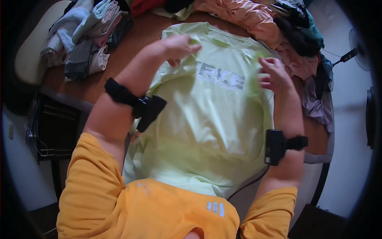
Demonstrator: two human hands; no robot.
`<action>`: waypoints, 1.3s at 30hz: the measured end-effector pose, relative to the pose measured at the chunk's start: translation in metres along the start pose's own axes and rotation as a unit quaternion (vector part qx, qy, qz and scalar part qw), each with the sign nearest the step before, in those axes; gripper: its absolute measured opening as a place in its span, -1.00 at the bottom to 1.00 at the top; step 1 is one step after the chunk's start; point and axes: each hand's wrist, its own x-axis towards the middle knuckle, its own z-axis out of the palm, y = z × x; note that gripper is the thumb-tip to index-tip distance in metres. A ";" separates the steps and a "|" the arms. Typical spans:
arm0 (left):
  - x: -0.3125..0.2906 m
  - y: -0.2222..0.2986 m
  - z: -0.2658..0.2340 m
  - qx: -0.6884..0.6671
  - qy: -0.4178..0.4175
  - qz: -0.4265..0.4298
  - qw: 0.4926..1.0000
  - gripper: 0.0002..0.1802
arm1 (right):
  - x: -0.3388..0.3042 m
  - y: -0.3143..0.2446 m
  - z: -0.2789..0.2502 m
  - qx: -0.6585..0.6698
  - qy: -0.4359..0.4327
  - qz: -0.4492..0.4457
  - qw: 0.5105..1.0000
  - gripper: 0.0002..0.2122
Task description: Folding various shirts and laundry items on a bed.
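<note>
A pale green T-shirt [191,115] with a grey printed chest patch lies in front of me, its neckline at the far side and its lower part close to my body. My left hand [177,47] is at its upper left, fingers bent on the fabric by the shoulder and sleeve. On the other side, my right hand [275,75] has its fingers curled at the right sleeve edge, where the green cloth is smeared by motion. Both hands seem to hold the fabric, though the exact contact is blurred. A black strapped device sits on each forearm.
The shirt rests on a brown surface [131,51]. Folded clothes [85,36] are stacked at the far left beside a cream rounded cushion or backrest [34,51]. A loose heap of clothes [242,18] spreads along the far right. A fan [358,49] stands beyond it.
</note>
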 end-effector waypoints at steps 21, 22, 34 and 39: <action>0.121 -0.125 -0.009 0.085 0.458 0.005 0.885 -0.67 | 0.080 0.055 -0.020 -0.427 0.404 -0.078 0.806 -0.77; 0.118 -0.126 -0.010 0.102 0.421 -0.031 0.901 -0.66 | 0.082 0.052 -0.017 -0.451 0.405 -0.061 0.793 -0.76; 0.090 -0.053 0.038 0.331 0.174 0.129 0.918 -0.33 | 0.064 0.049 0.030 -0.650 0.190 -0.167 0.717 -0.44; 0.065 -0.052 0.034 0.219 0.159 0.202 0.941 -0.29 | 0.036 0.051 0.024 -0.567 0.214 -0.272 0.747 -0.44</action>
